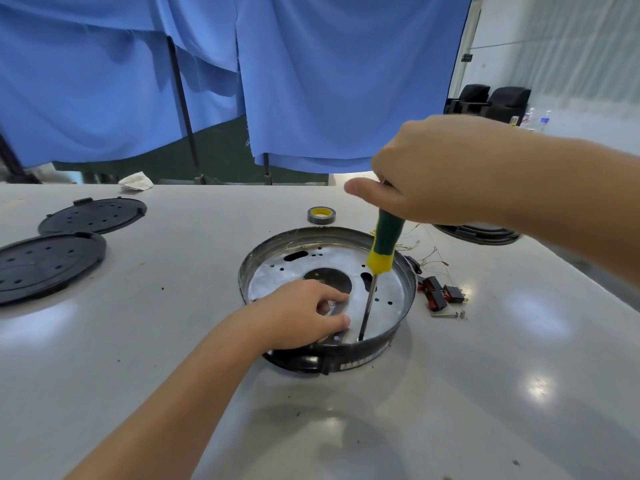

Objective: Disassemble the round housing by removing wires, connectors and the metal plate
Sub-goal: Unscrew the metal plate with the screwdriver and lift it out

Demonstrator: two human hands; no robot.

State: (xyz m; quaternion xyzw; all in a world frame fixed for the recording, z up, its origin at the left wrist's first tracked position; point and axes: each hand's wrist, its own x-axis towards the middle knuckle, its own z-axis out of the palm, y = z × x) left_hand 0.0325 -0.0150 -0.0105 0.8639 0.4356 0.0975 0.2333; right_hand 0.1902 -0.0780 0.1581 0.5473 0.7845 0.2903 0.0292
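The work looks to be at the metal plate point(277, 275), the last part named in the task: loose wires point(427, 254) and small red and black connectors point(441, 295) already lie on the counter point(450, 393) just to the right of the round housing point(363, 356), with a screw point(444, 314) beside them. The housing sits near the middle of the counter, open side up, and the silver plate lies flat inside it. The right hand point(436, 171) is curled around the top of a green and yellow screwdriver point(382, 244), which stands nearly upright, leaning a little toward the far right, its tip down on the plate close to the near wall of the housing. Whether the tip sits in a screw head or is prying at the plate's edge is too small to tell. The left hand point(298, 315) reaches in over the near rim, fingers bent and pinching the plate where its edge meets the dark centre hole, thumb toward the tip of the tool. The next move likely calls for steady downward pressure on the tool while the left hand keeps the plate and housing from turning, then lifting the plate out once it is free. Two black perforated discs point(52, 261) rest at the far left, and a roll of tape point(321, 215) lies behind the housing.
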